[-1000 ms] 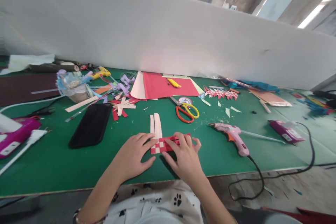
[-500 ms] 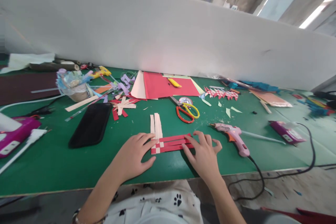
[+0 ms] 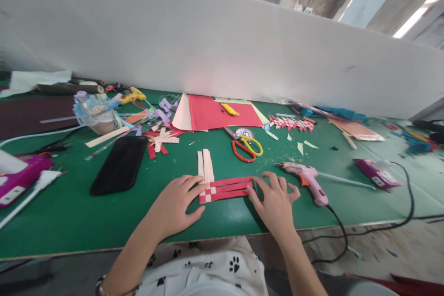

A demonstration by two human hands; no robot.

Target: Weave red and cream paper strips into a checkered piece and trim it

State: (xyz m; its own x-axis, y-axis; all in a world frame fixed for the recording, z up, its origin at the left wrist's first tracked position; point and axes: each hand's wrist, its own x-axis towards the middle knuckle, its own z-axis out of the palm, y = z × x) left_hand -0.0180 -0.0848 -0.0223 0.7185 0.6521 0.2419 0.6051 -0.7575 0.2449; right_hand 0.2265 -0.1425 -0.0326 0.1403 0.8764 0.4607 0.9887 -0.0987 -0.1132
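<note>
Red paper strips [image 3: 231,188] lie across the table in front of me, interlaced with pale pink paper strips [image 3: 207,166] in a small checkered patch at their left end. My left hand [image 3: 180,201] rests with its fingertips on that woven patch, the thumb spread apart on the table. At the free right ends of the red strips is my right hand [image 3: 275,199], fingers apart and curved, with thumb and index tips touching the ends or just beside them. Beyond the strips lie scissors [image 3: 248,148] with one red and one yellow handle.
A black phone [image 3: 120,165] lies left; a pink glue gun [image 3: 310,180] with its cord lies right. Red paper sheets [image 3: 208,113] bear a yellow cutter [image 3: 230,109] at the back. Paper scraps [image 3: 161,141] and a woven red-white piece [image 3: 291,123] lie farther off.
My right hand has slid a little to the right along the red strips to their ends. My left hand stays on the woven patch.
</note>
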